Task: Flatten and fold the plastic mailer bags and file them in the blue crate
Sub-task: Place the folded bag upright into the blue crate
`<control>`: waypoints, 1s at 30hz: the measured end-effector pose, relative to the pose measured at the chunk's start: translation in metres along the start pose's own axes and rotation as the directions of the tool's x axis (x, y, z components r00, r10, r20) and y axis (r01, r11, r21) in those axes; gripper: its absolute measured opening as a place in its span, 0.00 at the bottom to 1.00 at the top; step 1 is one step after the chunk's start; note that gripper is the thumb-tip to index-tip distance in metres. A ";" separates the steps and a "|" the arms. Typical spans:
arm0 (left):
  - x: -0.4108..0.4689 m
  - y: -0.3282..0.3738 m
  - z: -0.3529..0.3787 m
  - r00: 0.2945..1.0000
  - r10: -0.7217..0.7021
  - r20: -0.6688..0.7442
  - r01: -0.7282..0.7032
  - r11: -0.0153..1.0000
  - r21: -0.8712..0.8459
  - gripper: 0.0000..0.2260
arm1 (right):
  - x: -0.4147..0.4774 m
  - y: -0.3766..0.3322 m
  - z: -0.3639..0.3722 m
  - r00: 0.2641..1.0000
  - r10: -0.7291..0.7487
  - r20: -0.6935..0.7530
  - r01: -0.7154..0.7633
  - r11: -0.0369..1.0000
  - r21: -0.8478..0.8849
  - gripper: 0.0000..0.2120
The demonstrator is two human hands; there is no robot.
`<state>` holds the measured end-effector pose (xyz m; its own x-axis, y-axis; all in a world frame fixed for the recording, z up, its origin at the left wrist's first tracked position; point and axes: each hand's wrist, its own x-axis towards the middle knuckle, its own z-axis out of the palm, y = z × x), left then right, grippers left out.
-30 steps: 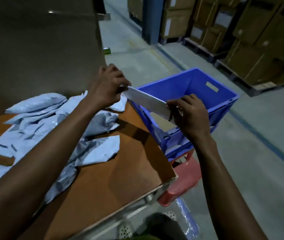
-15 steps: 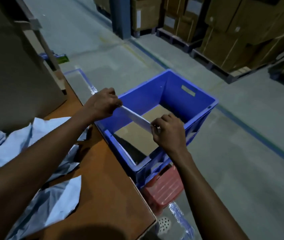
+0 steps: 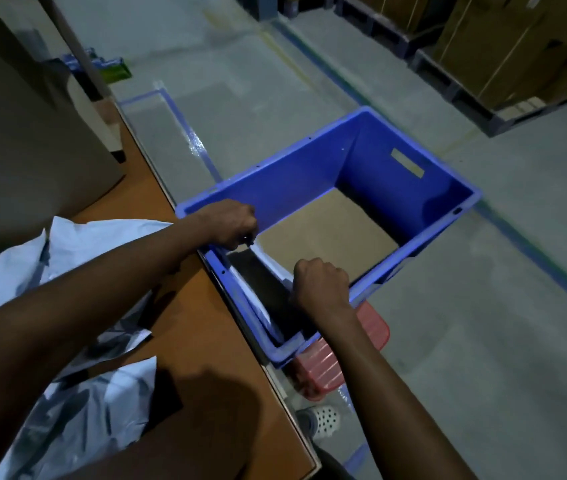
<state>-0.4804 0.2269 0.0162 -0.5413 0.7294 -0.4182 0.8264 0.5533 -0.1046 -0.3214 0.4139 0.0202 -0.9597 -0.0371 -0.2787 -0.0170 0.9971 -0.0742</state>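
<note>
Just beside the table's (image 3: 205,323) edge, the blue crate (image 3: 295,188) sits on a red plastic stool (image 3: 337,362), its near long wall close against the tabletop. A brown cardboard sheet (image 3: 327,233) covers most of the crate's floor. Along the near wall, a thin band of filed mailers (image 3: 256,304) stands on edge, pale against the blue plastic; how many there are I cannot tell in the shadow.

Both hands reach into the crate at that same side. The left hand (image 3: 230,221) is curled over one end of a folded mailer (image 3: 271,263), and the right hand (image 3: 321,282) is closed in a fist over the other end, so the piece is held between them below the rim. It shows as a narrow, flat, whitish strip seen nearly edge-on, running diagonally from one hand to the other, just inside the filed ones.

On the table, loose mailers (image 3: 95,244) lie crumpled and puffy in a heap.
</note>
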 end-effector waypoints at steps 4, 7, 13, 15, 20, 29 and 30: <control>0.000 -0.001 0.005 0.997 -0.050 0.061 0.050 0.999 -0.002 0.13 | 0.008 -0.008 0.006 0.997 -0.027 0.078 0.027 1.000 0.006 0.14; 0.009 0.004 0.000 0.982 -0.082 0.172 0.071 0.995 0.067 0.12 | 0.018 -0.014 0.005 0.985 -0.039 0.169 0.038 0.999 0.014 0.16; 0.019 0.008 0.012 0.934 -0.148 0.324 0.125 0.988 0.091 0.14 | 0.033 -0.026 0.013 0.899 -0.054 0.435 0.019 0.996 0.083 0.21; 0.020 0.009 0.015 0.928 -0.164 0.335 0.152 0.986 0.063 0.16 | 0.037 -0.027 0.014 0.868 -0.061 0.493 -0.001 0.992 0.125 0.22; 0.024 0.007 0.022 0.936 -0.091 0.339 0.142 0.981 -0.130 0.17 | 0.044 -0.032 0.013 0.818 -0.102 0.566 -0.021 0.978 0.206 0.23; 0.009 0.009 0.008 0.913 -0.110 0.393 0.225 0.939 -0.261 0.16 | 0.049 -0.016 0.003 0.916 -0.037 0.399 -0.090 0.952 0.294 0.21; 0.004 0.010 0.003 0.928 -0.122 0.351 0.230 0.931 -0.282 0.17 | 0.049 -0.013 0.000 0.928 -0.026 0.371 -0.095 0.947 0.306 0.21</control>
<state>-0.4740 0.2346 0.0111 -0.5492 0.4680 -0.6924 0.6014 0.7966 0.0614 -0.3684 0.3996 0.0073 -0.7866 -0.0853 -0.6116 0.1614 0.9276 -0.3370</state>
